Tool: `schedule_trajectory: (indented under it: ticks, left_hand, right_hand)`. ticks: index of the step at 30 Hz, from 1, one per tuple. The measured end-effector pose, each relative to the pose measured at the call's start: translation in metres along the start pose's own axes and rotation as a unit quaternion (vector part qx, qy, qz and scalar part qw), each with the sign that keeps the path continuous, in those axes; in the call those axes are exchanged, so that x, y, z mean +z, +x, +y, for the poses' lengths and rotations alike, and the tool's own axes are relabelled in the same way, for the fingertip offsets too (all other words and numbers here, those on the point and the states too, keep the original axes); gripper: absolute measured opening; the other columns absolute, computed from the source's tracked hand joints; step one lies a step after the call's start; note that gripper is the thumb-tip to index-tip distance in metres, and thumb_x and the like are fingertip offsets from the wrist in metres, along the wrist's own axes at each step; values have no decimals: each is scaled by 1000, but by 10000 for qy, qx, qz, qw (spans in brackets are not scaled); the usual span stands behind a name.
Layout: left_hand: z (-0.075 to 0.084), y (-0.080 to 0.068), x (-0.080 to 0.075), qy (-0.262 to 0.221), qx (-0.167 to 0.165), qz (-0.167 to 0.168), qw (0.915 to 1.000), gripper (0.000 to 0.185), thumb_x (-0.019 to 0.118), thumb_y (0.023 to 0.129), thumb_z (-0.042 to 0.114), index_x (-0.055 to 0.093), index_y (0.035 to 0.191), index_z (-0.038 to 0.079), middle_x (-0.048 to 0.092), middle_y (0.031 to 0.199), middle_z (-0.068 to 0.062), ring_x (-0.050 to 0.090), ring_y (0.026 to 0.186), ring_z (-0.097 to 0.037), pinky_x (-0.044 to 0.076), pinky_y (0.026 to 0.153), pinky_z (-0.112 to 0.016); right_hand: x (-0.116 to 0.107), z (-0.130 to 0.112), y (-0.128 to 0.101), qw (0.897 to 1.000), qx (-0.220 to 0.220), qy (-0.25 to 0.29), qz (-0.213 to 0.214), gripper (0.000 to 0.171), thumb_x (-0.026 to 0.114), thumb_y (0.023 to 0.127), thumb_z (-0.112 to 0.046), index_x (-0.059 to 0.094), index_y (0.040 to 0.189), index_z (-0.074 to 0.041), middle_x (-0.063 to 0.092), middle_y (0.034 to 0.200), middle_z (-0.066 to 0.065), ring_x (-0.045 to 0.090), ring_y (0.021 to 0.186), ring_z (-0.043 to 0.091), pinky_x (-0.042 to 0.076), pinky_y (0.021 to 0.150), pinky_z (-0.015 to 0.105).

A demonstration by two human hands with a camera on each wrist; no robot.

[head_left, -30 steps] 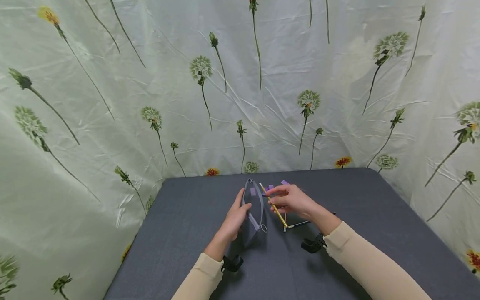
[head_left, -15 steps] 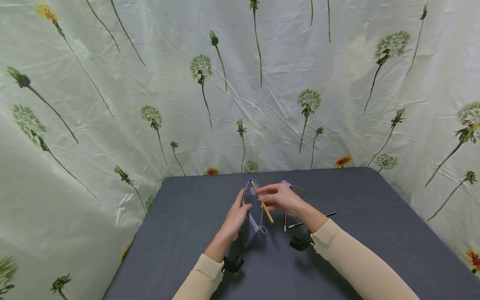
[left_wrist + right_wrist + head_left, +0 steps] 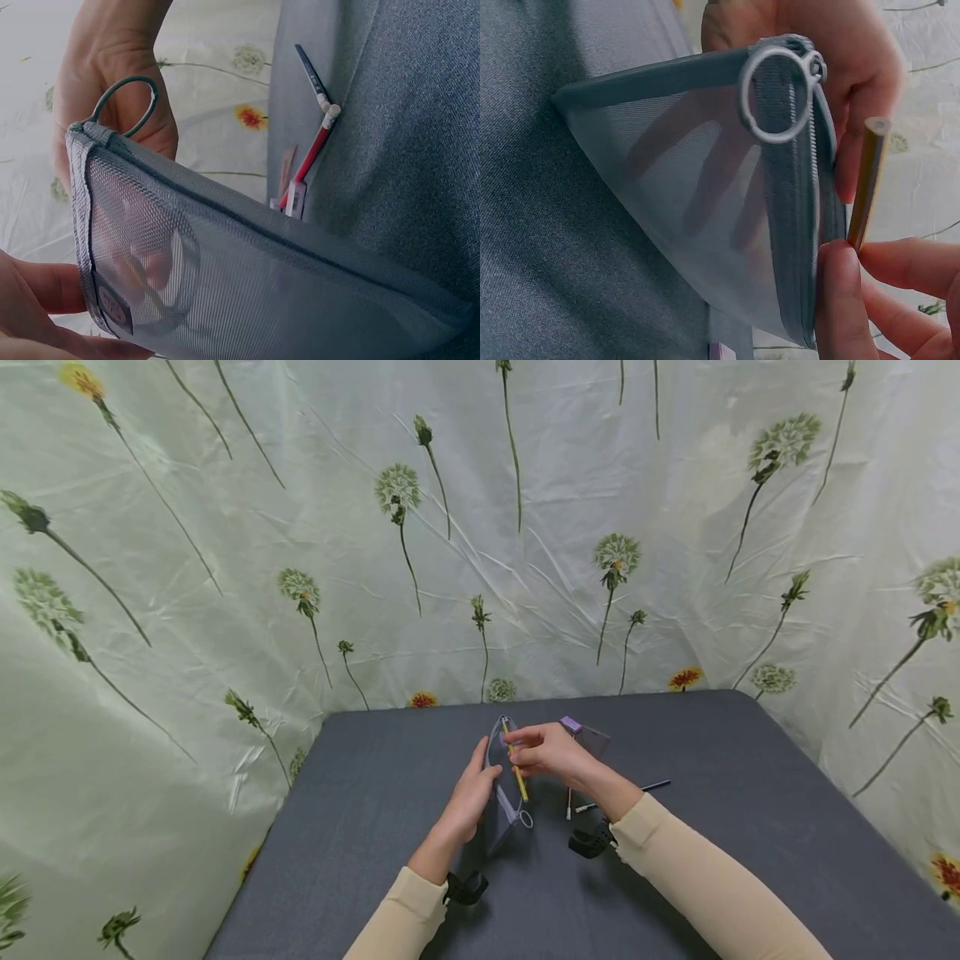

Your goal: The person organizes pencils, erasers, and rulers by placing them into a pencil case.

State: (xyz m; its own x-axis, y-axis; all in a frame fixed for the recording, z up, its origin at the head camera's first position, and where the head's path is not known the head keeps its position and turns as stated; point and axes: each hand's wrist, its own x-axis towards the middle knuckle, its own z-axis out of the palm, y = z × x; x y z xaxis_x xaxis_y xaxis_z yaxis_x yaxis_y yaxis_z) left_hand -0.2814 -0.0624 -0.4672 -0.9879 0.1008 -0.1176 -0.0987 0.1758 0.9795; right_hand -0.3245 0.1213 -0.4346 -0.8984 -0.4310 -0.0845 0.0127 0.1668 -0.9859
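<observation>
pouch (image 3: pixel 504 793): held upright by left hand (image 3: pixel 468 797), mouth spread
pencil (image 3: pixel 515 762): pinched in right hand (image 3: pixel 551 752), tip at mouth, not yet in
left: two pens (image 3: pixel 611 799) on desk (image 3: pixel 375 827)

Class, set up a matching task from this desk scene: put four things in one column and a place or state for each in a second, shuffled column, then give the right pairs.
Things:
1. yellow pencil
2. mesh pouch
3. red pencil
4. purple eraser

Places or states:
A. lying on the grey table, touched by no hand
B. pinched by the right hand
C. at the table's far side
D. held upright by the left hand

Pairs: 1-B, 2-D, 3-A, 4-C
</observation>
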Motion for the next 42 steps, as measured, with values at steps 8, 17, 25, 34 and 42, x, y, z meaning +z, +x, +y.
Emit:
schedule_trajectory:
  ticks: [8, 17, 25, 34, 42]
  left_hand:
    - [1, 1, -1, -271, -165, -112, 9994, 66, 43, 103, 23, 17, 163, 24, 22, 163, -18, 44, 128, -38, 46, 85, -47]
    - [2, -1, -3, -517, -318, -200, 9980, 71, 46, 101, 24, 13, 164, 21, 10, 165, -20, 27, 140, -45, 36, 93, -75]
    - [0, -2, -5, -531, -320, -187, 9979, 70, 45, 102, 25, 12, 164, 20, 8, 165, -20, 29, 137, -44, 38, 90, -76]
    - [-1, -2, -6, -565, -307, -218, 9977, 71, 45, 102, 24, 10, 164, 18, 5, 166, -21, 22, 142, -45, 38, 89, -78]
    - [4, -5, -6, -470, -323, -209, 9981, 71, 45, 103, 25, 9, 164, 19, 4, 166, -21, 17, 145, -49, 35, 88, -81]
  right_hand:
    - [13, 2, 6, 9984, -98, -486, 288, 42, 72, 91, -1, 65, 131, 0, 67, 108, 19, 71, 89, 27, 60, 76, 38]
    - [25, 1, 7, 9898, -82, -1280, 612, 40, 74, 86, 3, 70, 125, -4, 68, 94, 10, 71, 76, 22, 60, 75, 47]
    - [30, 1, 7, 9781, -127, -1960, 686, 45, 75, 82, 2, 71, 126, -11, 71, 96, 8, 68, 70, 16, 59, 66, 38]
    - [20, -3, 3, 9802, -260, -1914, 438, 49, 76, 83, 0, 69, 129, -17, 69, 115, 16, 69, 80, 16, 58, 70, 37]
    - [10, -7, -4, 9789, -568, -1926, 385, 51, 77, 84, 1, 69, 131, -17, 70, 116, 9, 69, 90, 17, 58, 74, 39]
